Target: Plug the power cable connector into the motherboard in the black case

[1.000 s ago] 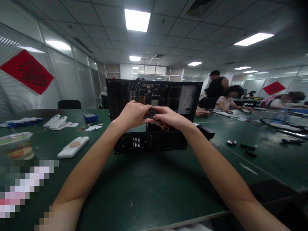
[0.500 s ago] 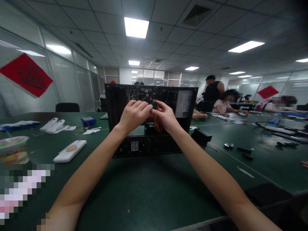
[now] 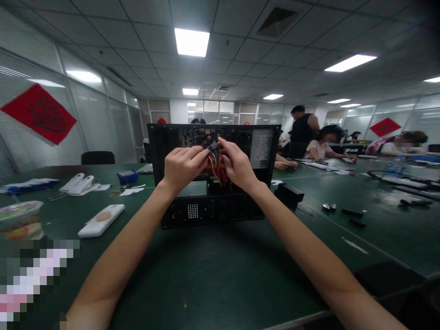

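A black computer case (image 3: 240,208) stands in front of me with its open side facing me. Inside it, a motherboard (image 3: 195,136) lies along the upper part, and a silver power supply (image 3: 260,149) with a label fills the upper right. My left hand (image 3: 180,168) pinches a black cable connector (image 3: 213,147), from which red, yellow and orange wires (image 3: 217,169) hang down. Beside the connector, my right hand (image 3: 242,167) has thumb and fingers apart around the wires' right side; whether its fingertips touch them I cannot tell.
On the green table (image 3: 213,270), a white phone-shaped item (image 3: 101,221) and a plastic cup (image 3: 20,220) lie to the left. A black box-like part (image 3: 289,195) is right of the case, with small black pieces (image 3: 352,213) farther right. Other people sit and stand beyond.
My right hand's fingers have spread and come away from the connector. The connector now shows at my left fingertips, tilted, with more of its wires visible.
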Tool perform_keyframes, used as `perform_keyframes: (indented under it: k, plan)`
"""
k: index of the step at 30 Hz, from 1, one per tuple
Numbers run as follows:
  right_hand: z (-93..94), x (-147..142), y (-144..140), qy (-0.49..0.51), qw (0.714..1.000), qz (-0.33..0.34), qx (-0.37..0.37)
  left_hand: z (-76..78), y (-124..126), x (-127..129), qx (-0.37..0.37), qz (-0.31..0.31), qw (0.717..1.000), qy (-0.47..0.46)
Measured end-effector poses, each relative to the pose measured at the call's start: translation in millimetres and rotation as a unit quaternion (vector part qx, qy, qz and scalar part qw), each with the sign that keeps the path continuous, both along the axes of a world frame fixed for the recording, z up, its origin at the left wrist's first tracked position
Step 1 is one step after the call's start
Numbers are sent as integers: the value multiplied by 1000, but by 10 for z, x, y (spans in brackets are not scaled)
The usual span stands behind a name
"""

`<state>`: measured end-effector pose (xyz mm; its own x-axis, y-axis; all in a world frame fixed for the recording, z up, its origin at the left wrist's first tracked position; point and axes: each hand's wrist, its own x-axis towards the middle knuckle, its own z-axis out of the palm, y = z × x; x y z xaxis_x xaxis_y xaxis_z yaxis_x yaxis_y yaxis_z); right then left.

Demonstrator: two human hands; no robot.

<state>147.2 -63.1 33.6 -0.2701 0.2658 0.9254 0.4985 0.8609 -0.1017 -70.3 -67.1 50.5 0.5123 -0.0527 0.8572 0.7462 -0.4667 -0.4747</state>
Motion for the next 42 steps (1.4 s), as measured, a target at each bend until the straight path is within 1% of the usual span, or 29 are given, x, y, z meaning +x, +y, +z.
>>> perform_keyframes:
  k: [1,3,6,8,11,14,17,20,24,27,30,34,37,42]
  plan:
    - [-17,17,20,-29,999,-28,30,-10,4,17,-17,7,1000,-2]
    - [-64,38,68,-79,991,-86,67,-30,23,56,-66,21,998,0]
    - [-154,42,153,-138,974,-165,68,-70,104,114,-174,30,984,9]
    - [-216,44,211,-183,960,-209,37,-105,200,151,-240,30,970,14]
    - [-303,86,310,-247,934,-255,-45,-150,382,230,-325,36,944,38]
    - [-385,193,437,-261,916,-279,-124,-155,556,353,-391,54,915,75]
    - [-463,315,567,-241,909,-288,-182,-137,685,482,-403,86,904,113]
    - [-519,377,637,-227,906,-274,-230,-168,781,544,-397,111,898,153]
    - [-548,354,634,-237,901,-267,-246,-328,910,484,-383,127,898,173]
    - [-548,328,620,-251,896,-266,-253,-446,1012,402,-411,127,890,154]
    - [-542,323,615,-255,887,-273,-273,-498,1084,361,-434,120,884,128]
    - [-531,322,604,-261,881,-268,-290,-502,1088,392,-424,126,884,153]
    - [-527,317,595,-266,879,-267,-294,-498,1040,440,-412,146,884,167]
    - [-532,305,599,-271,880,-263,-287,-501,957,477,-389,158,890,178]
